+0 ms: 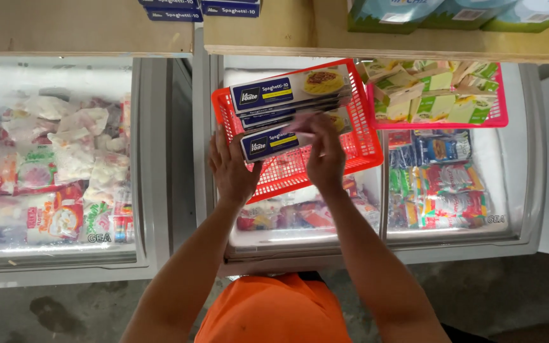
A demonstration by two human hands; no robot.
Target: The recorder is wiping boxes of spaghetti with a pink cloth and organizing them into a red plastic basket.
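A red plastic basket (363, 149) rests on the glass lid of a chest freezer. Several long blue-and-white pasta boxes (290, 89) lie in it, stacked. My left hand (231, 170) holds the near end of one pasta box (268, 143) at the basket's front left corner. My right hand (326, 152) grips the same box from above, fingers over its middle. The box sits tilted over the basket's rim.
A pink basket (500, 117) of green-and-white cartons sits to the right on the same freezer (528, 190). A second freezer (150, 159) of bagged frozen goods stands left. A wooden shelf (300, 38) above carries more blue boxes and green cartons.
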